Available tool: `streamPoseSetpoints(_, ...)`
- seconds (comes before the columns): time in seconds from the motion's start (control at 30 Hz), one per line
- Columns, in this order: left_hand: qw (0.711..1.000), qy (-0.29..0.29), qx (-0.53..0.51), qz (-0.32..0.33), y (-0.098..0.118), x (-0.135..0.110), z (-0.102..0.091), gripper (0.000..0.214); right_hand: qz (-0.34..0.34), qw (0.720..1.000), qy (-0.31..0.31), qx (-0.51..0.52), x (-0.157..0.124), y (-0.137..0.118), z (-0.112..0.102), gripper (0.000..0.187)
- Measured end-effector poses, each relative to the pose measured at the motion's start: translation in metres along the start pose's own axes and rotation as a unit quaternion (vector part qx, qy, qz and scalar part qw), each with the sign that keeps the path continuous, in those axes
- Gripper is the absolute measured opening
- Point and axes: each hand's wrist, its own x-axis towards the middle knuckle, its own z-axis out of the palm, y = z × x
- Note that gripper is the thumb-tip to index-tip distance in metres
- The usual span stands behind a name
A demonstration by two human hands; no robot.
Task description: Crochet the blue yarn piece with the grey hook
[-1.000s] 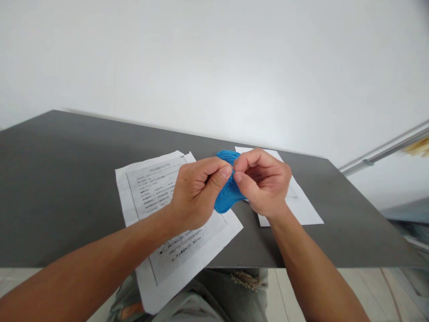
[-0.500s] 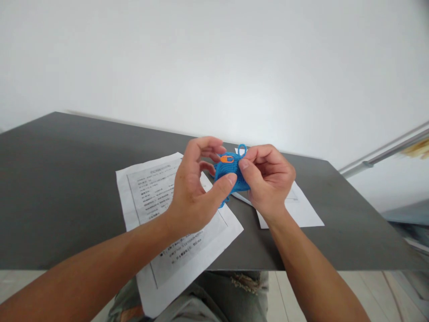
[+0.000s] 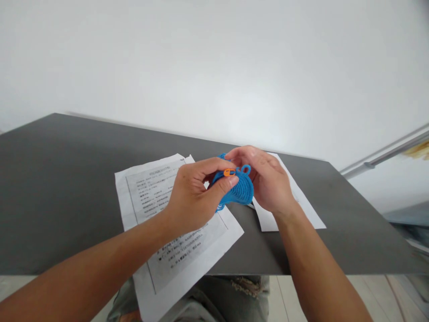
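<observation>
A blue crochet piece (image 3: 241, 191) with curved rows is held above the table. An orange stitch marker (image 3: 229, 172) is clipped at its upper edge, and a loose yarn loop (image 3: 246, 169) stands up beside it. My left hand (image 3: 196, 194) pinches the piece between thumb and forefinger, right by the marker. My right hand (image 3: 266, 179) curves around the far right side, its fingertips reaching behind the piece near a blue strand. Those fingertips are partly hidden, so I cannot tell whether they grip anything.
A printed sheet (image 3: 204, 268) lies under my left arm and hangs over the front edge of the grey table (image 3: 67, 192). Another white sheet (image 3: 308, 219) lies under my right hand. Behind the table rises a white wall (image 3: 201, 67).
My left fingers have closed on the crochet piece at the marker. My right hand has let go of the yarn loop and moved behind the piece, which has tilted.
</observation>
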Motion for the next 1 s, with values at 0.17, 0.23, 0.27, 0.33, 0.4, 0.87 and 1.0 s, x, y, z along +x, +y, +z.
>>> streamPoseSetpoints(0.17, 0.999, -0.025, 0.015, -0.020, 0.000, 0.000, -0.001, 0.005, 0.033, 0.995, -0.096, 0.021, 0.001, -0.006, -0.014, 0.030)
streamPoseSetpoints(0.23, 0.999, -0.020, -0.024, -0.043, -0.001, 0.001, 0.000, 0.004, 0.026, 0.994, -0.097, 0.029, 0.001, -0.005, -0.016, 0.032)
streamPoseSetpoints(0.27, 0.997, -0.021, -0.047, -0.053, -0.002, 0.001, 0.000, 0.006, 0.017, 0.994, -0.101, 0.030, 0.001, -0.005, -0.017, 0.033)
streamPoseSetpoints(0.33, 0.993, -0.030, -0.087, -0.071, -0.002, 0.002, 0.000, 0.009, -0.004, 0.993, -0.114, 0.022, 0.002, -0.003, -0.018, 0.036)
streamPoseSetpoints(0.4, 0.989, -0.037, -0.117, -0.086, -0.003, 0.002, 0.000, 0.011, -0.016, 0.992, -0.123, 0.004, 0.002, -0.002, -0.018, 0.036)
streamPoseSetpoints(0.87, 0.992, -0.056, -0.076, -0.086, -0.002, 0.003, -0.002, 0.010, -0.207, 0.967, 0.086, -0.124, 0.004, -0.003, -0.007, 0.014)
streamPoseSetpoints(1.0, 0.993, -0.046, -0.066, -0.086, 0.000, 0.004, -0.002, 0.010, -0.235, 0.952, 0.129, -0.147, 0.004, -0.001, -0.006, 0.011)
